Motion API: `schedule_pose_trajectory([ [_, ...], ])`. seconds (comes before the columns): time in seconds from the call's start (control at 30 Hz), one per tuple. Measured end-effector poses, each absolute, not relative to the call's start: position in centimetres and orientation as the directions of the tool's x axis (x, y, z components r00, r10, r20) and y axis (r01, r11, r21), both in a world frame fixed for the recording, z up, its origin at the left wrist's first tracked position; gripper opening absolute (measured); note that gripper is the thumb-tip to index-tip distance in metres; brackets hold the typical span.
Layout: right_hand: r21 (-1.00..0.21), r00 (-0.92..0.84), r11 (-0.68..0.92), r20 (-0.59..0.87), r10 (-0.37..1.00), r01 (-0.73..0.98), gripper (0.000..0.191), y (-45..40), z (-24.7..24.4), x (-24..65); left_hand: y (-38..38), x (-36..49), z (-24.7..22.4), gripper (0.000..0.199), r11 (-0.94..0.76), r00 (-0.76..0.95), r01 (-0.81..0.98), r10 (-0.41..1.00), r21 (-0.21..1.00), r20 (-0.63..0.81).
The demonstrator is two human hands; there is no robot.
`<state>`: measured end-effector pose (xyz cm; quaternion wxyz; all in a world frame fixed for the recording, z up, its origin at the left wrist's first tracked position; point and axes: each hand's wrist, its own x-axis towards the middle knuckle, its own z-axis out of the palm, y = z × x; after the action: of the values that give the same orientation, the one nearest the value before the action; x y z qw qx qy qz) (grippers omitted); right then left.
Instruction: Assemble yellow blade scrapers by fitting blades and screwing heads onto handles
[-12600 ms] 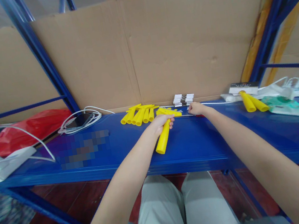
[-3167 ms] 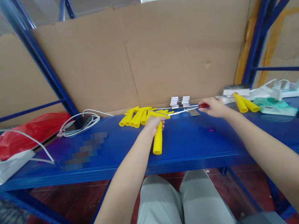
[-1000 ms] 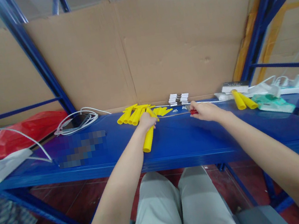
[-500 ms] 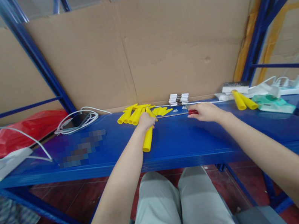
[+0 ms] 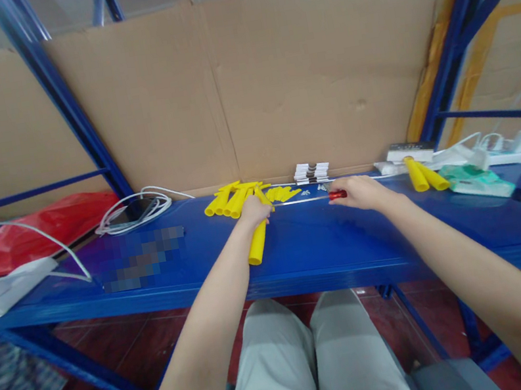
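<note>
My left hand is closed around a yellow plastic piece, whose tube-like lower end sticks out below the fingers toward me. In my right hand is a screwdriver with a red handle. Its thin metal shaft runs left, level above the table, to the yellow piece at my left fingers; the contact at the tip is hidden. Behind my left hand lie several yellow tubes and smaller flat yellow parts. Small metal pieces lie just beyond the shaft.
White parts stand in a stack against the cardboard. Two yellow tubes, a green packet and a white power strip lie right. To the left are a coiled white cable, a phone and a red bag.
My right fingers have shifted slightly on the screwdriver, and more of its red handle shows. My left hand and the yellow piece have stayed in place.
</note>
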<state>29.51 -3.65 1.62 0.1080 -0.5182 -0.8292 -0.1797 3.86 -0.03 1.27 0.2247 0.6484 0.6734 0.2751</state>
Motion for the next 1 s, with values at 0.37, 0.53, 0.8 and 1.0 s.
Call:
schedule_pose_trajectory([
  [0.37,0.118,-0.352,0.332,0.338,0.873,0.936,0.018,-3.95,1.83,29.12,0.16,3.83,1.14,0.01,-0.002,-0.051,0.762,0.997,0.647,0.063],
  [0.53,0.147,-0.368,0.338,0.397,0.841,0.93,0.01,-3.73,1.6,29.37,0.1,3.92,1.21,0.008,0.021,-0.07,0.754,0.996,0.657,0.049],
  [0.8,0.139,-0.416,0.393,0.364,0.834,0.909,0.015,-3.55,1.55,29.76,0.02,3.94,1.23,0.008,0.018,-0.069,0.744,0.996,0.668,0.049],
  [1.0,0.121,-0.392,0.374,0.356,0.848,0.92,0.023,-3.96,1.75,29.61,-0.1,3.91,1.33,0.008,0.005,-0.053,0.751,0.997,0.66,0.052],
])
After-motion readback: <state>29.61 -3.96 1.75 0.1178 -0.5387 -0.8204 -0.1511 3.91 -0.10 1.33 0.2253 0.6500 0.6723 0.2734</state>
